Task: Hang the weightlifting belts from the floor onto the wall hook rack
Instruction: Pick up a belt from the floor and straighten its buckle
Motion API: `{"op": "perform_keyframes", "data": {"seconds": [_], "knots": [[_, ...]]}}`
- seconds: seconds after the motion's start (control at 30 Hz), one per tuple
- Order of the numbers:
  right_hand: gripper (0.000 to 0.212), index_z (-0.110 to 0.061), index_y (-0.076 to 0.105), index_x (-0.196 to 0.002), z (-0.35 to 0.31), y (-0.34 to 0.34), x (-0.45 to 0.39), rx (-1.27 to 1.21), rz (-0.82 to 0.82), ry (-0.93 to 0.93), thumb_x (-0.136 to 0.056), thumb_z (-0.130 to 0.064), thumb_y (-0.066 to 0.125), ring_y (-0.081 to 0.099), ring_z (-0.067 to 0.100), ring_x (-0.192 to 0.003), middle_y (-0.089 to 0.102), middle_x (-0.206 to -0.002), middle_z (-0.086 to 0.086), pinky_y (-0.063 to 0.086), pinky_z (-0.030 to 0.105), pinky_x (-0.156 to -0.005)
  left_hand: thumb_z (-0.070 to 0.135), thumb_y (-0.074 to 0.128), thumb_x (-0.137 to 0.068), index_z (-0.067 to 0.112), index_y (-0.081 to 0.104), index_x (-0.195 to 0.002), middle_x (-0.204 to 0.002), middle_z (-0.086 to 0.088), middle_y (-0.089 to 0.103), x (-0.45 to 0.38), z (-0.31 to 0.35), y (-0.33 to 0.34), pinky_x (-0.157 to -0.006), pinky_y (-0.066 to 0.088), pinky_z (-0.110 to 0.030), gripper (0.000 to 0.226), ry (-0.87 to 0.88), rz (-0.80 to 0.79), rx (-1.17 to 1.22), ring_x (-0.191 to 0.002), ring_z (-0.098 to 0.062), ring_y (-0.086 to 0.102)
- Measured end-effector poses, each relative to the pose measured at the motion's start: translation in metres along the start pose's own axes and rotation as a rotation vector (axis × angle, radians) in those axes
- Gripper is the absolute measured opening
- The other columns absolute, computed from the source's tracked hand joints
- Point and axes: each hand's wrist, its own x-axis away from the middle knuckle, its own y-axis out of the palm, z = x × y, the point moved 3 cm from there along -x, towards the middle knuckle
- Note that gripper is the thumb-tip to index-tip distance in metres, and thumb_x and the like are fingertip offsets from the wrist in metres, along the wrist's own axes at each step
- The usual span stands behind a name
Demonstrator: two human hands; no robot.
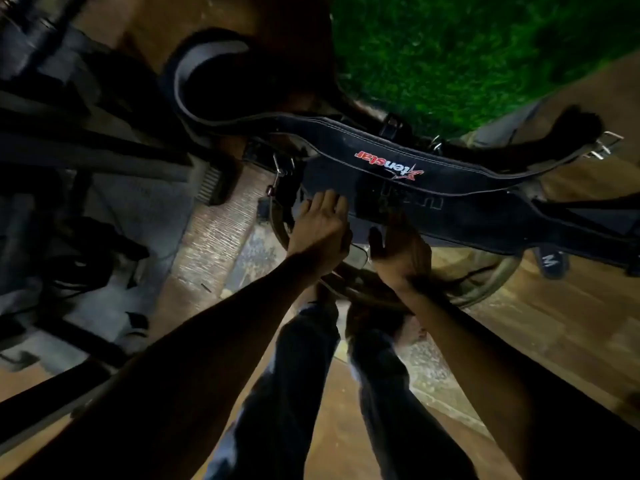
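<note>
Several black weightlifting belts lie in a pile on the floor ahead of me. The top belt [346, 143] carries a red and white "tenstar" logo and curls into a loop at the far left. A wider black belt [467, 216] lies under it, nearer me. My left hand [320, 226] rests on that wider belt's near edge, fingers spread over it. My right hand [400, 251] holds the same edge, thumb up. A brownish belt [485, 285] curves beneath my hands. Metal buckles [606, 145] show at the far right. No hook rack is in view.
Green artificial turf [467, 53] lies beyond the pile. Dark gym machine frames [86, 150] and a grey mat [145, 216] stand to the left. A carabiner clip [278, 174] lies by the belts. My legs in dark trousers [294, 375] are below, on the wooden floor [554, 341].
</note>
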Motion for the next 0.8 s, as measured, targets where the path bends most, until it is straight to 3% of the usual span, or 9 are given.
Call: {"op": "perform_keyframes", "data": {"seconds": [0.07,0.17,0.27,0.4,0.5,0.57,0.63,0.7,0.8], "knots": [[0.046,-0.013,0.05,-0.142,0.008,0.007,-0.013,-0.007,0.047,-0.028,-0.102,-0.036,0.054,0.068,0.029,-0.104,0.066,-0.126,0.014,0.047,0.03,-0.077,0.027,0.067,-0.086,0.007,0.06,-0.12,-0.113,-0.014,0.06,-0.007,-0.007,0.016,-0.086,0.05,-0.044,0.039,-0.013,-0.018,0.015,-0.103,-0.033,0.058],[0.045,-0.015,0.047,-0.14,0.009,0.014,-0.036,-0.009,0.033,-0.121,-0.098,-0.029,0.056,0.065,0.03,-0.109,0.062,-0.129,0.013,0.058,0.046,-0.088,0.024,0.07,-0.084,0.006,0.059,-0.121,-0.113,-0.015,0.06,-0.02,-0.018,0.037,-0.086,0.051,-0.045,0.043,0.0,-0.019,0.013,-0.102,-0.034,0.059],[0.038,-0.014,0.056,-0.131,-0.003,0.014,-0.065,0.07,0.119,-0.132,-0.099,-0.032,0.047,0.061,0.031,-0.114,0.064,-0.126,0.012,0.052,0.045,-0.095,0.024,0.07,-0.084,0.007,0.058,-0.124,-0.115,-0.014,0.059,-0.033,-0.029,0.045,-0.088,0.05,-0.045,0.045,0.004,-0.022,0.013,-0.104,-0.034,0.057],[0.026,-0.012,0.064,-0.117,-0.014,0.017,-0.103,0.241,0.338,-0.226,-0.095,-0.025,0.058,0.056,0.032,-0.108,0.063,-0.115,0.014,0.04,0.042,-0.092,0.027,0.061,-0.087,0.007,0.058,-0.124,-0.114,-0.013,0.058,-0.044,-0.043,0.047,-0.087,0.046,-0.044,0.042,-0.016,-0.01,0.014,-0.104,-0.033,0.055],[0.03,-0.011,0.063,-0.114,-0.022,0.009,-0.122,0.268,0.403,-0.222,-0.089,-0.027,0.06,0.056,0.033,-0.104,0.062,-0.111,0.015,0.04,0.044,-0.092,0.028,0.059,-0.088,0.008,0.058,-0.124,-0.114,-0.013,0.058,-0.049,-0.049,0.044,-0.086,0.045,-0.043,0.041,-0.023,-0.002,-0.002,-0.103,-0.033,0.055],[0.041,-0.011,0.06,-0.122,-0.028,0.008,-0.134,0.343,0.392,-0.185,-0.09,-0.036,0.054,0.056,0.036,-0.113,0.061,-0.121,0.016,0.038,0.048,-0.101,0.028,0.059,-0.088,0.009,0.058,-0.124,-0.114,-0.013,0.058,-0.051,-0.053,0.044,-0.086,0.045,-0.042,0.041,-0.028,0.011,0.004,-0.103,-0.032,0.055],[0.056,-0.013,0.053,-0.138,-0.034,0.007,-0.15,0.415,0.325,-0.126,-0.094,-0.047,0.048,0.053,0.04,-0.124,0.058,-0.133,0.02,0.035,0.052,-0.108,0.027,0.057,-0.089,0.009,0.058,-0.124,-0.114,-0.012,0.058,-0.052,-0.057,0.046,-0.086,0.046,-0.043,0.04,-0.039,0.015,0.011,-0.103,-0.032,0.055],[0.065,-0.021,0.042,-0.151,-0.032,0.007,-0.172,0.345,0.133,0.031,-0.097,-0.057,0.044,0.048,0.043,-0.132,0.051,-0.144,0.024,0.033,0.053,-0.109,0.026,0.057,-0.088,0.008,0.057,-0.125,-0.115,-0.012,0.058,-0.052,-0.061,0.048,-0.086,0.046,-0.044,0.041,-0.051,0.02,0.017,-0.103,-0.033,0.055],[0.069,-0.033,0.041,-0.149,-0.03,0.011,-0.196,0.313,-0.155,0.167,-0.09,-0.069,0.049,0.035,0.041,-0.143,0.044,-0.154,0.018,0.025,0.055,-0.114,0.026,0.048,-0.086,0.008,0.058,-0.124,-0.115,-0.013,0.058,-0.05,-0.064,0.046,-0.085,0.046,-0.045,0.043,-0.069,0.005,0.036,-0.103,-0.034,0.055]]}}
